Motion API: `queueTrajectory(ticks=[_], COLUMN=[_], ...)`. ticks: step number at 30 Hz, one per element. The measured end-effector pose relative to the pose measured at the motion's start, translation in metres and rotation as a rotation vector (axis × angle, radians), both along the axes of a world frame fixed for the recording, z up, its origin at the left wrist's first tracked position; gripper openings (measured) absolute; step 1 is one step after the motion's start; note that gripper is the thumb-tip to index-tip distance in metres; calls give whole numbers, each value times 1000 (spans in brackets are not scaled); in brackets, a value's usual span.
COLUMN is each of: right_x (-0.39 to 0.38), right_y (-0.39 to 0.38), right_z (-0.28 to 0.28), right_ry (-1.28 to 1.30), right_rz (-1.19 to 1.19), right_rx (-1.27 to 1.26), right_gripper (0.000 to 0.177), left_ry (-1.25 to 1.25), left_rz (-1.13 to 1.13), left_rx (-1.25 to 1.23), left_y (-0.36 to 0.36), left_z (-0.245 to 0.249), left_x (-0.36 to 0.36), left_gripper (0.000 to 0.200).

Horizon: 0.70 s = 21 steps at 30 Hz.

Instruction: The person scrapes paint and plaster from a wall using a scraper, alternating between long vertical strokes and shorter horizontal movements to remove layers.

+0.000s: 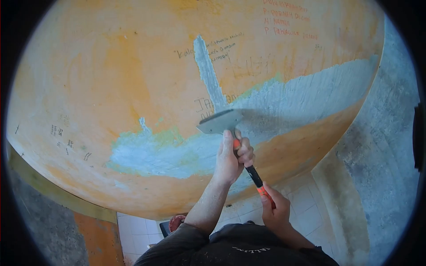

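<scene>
Head view, read from the left edge of the wall [88, 88]: the orange coat is whole there, with only a few small dark marks. Toward the lower middle a pale blue-grey patch [146, 155] is bared, green-tinged along its rim. A narrow bare strip [206, 71] runs up from the middle. To its right a broad bare band [310, 93] reaches the wall's right edge. Judging by this, the stripping is roughly a fifth done: the lower belt is largely cleared. The whole upper half, with its writing [286, 20], the left side and the orange below the band near the bottom edge are left. The scraper [239, 150] lies at the middle of the wall. Its blade [219, 122] is flat against the surface where the strip meets the band. The left hand [233, 159] is closed in a full fist round the top of the handle [254, 175], just below the blade, fingers curled over and thumb along the side. Down the shaft, apart from it, the right hand [276, 213] is wrapped shut round the orange end of the handle, close to the body. Beyond the wall's lower right corner lie a pale tiled floor [306, 208] and a rough grey side wall [390, 155].
</scene>
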State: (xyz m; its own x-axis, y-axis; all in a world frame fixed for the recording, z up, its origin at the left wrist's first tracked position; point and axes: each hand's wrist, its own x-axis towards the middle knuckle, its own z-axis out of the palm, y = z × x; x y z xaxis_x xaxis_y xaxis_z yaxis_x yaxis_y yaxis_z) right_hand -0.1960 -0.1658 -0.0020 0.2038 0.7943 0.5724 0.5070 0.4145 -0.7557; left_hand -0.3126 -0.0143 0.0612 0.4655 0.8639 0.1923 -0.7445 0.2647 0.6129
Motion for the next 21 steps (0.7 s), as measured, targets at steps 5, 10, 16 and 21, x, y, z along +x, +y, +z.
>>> queueTrajectory(ticks=[5, 10, 16, 21], right_x=[12, 13, 14, 10], right_y=[0, -1, -2, -1], right_z=[14, 16, 19, 29], right_ry=[8, 39, -40, 15], right_rz=[42, 42, 35, 20], right_rx=[-131, -75, -97, -157], right_gripper=[34, 34, 34, 33], left_ry=[-40, -9, -13, 5], left_rz=[51, 56, 51, 12], left_rx=[68, 10, 49, 95], left_y=[2, -1, -2, 4], left_z=[7, 12, 14, 22], left_x=[4, 7, 6, 3], left_gripper=[39, 39, 39, 38])
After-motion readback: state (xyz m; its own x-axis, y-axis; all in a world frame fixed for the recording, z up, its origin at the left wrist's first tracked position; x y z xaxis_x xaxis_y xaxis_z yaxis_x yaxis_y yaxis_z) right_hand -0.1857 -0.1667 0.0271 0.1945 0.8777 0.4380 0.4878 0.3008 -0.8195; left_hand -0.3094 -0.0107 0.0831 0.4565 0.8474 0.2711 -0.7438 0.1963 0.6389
